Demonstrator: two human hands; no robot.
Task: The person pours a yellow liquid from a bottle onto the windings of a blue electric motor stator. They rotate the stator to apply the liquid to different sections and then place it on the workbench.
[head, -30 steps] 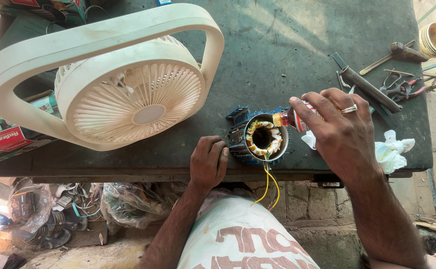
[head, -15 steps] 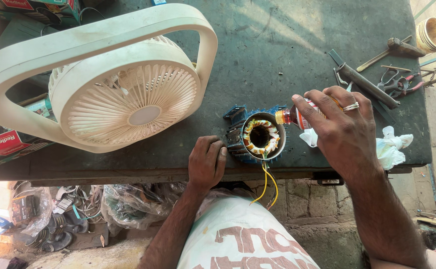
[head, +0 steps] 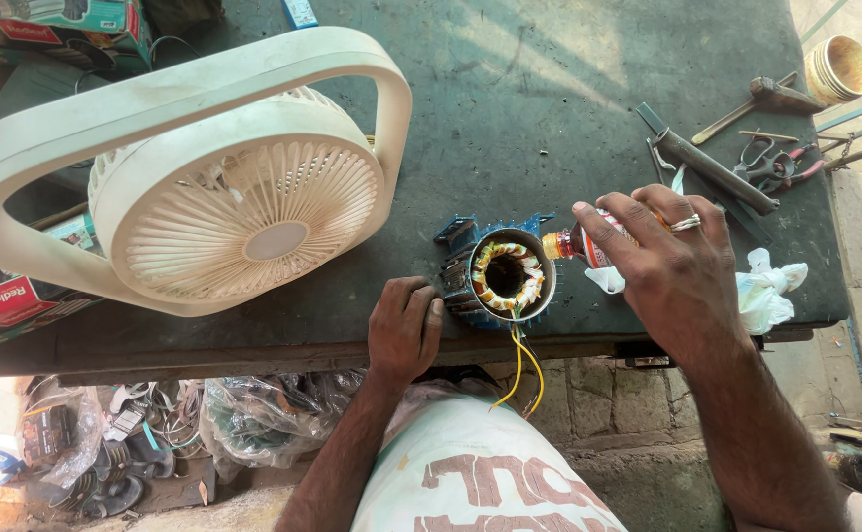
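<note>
A round motor stator [head: 503,275] with copper windings and a blue outer body sits near the front edge of the dark green workbench [head: 549,108]. Yellow wires [head: 521,366] hang from it over the edge. My left hand [head: 403,330] rests on the bench edge, fingers curled against the stator's left side. My right hand [head: 669,266] holds a small bottle [head: 574,243] tipped sideways, its orange neck pointing at the stator's right rim. A white cloth [head: 764,296] lies under and beside that hand.
A white box fan [head: 209,187] lies flat on the bench's left half. Hand tools, scissors [head: 768,163] and a hammer [head: 761,99] lie at the right, with a yellowish cup [head: 840,67] beyond. Cardboard boxes [head: 7,296] sit at the left; scrap bags [head: 253,424] lie on the ground.
The view has shifted slightly. My right hand keeps the bottle tilted at the stator; my left hand stays beside it.
</note>
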